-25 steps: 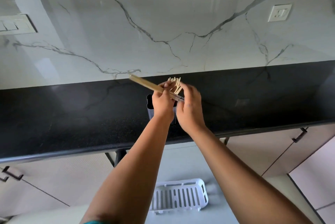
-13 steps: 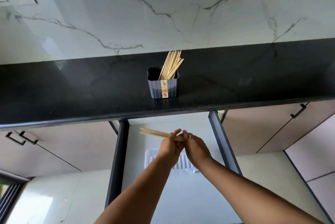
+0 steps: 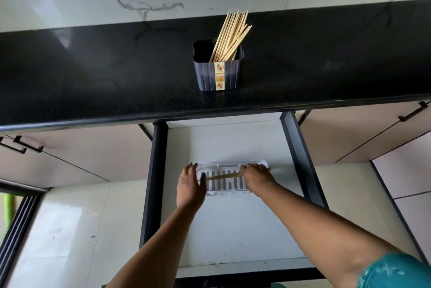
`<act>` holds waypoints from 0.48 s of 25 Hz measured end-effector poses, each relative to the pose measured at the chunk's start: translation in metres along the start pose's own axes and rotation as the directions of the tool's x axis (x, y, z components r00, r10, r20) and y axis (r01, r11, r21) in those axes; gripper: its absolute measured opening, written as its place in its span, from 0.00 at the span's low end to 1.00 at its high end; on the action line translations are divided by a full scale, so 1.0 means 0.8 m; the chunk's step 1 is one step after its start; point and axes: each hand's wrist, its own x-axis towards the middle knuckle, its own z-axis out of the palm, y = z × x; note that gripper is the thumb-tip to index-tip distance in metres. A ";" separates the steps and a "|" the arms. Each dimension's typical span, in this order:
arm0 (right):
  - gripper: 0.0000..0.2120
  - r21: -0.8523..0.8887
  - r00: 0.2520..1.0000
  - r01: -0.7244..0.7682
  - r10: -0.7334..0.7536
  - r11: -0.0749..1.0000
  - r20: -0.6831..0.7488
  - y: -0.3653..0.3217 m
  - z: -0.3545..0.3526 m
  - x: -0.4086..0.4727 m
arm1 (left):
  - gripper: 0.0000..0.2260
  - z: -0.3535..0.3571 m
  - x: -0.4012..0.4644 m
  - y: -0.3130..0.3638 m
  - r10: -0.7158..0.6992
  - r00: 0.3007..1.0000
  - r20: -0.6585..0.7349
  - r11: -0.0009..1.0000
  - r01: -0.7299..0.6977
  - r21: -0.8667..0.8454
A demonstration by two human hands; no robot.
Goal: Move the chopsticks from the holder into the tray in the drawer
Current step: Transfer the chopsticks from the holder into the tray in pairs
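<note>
A dark ribbed holder stands on the black counter with several wooden chopsticks leaning out of it. Below, in the open drawer, lies a white slotted tray. A pair of chopsticks lies lengthwise over the tray. My right hand grips their right end, fingers curled over it. My left hand is at the tray's left end with straight fingers, touching the chopsticks' left tip.
The black counter overhangs the back of the drawer. Dark drawer rails run down both sides. Closed cabinet fronts with black handles flank it. A marble wall rises behind the counter.
Both hands came down from the holder with a pair of chopsticks and lowered them into the drawer tray. My left hand let go and opened at the tray's left end.
</note>
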 end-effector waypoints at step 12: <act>0.17 0.135 0.986 -0.033 0.009 0.990 0.169 0.004 0.022 0.025 | 0.20 0.008 0.045 -0.047 -0.375 0.897 0.235 0.897 0.415 -0.152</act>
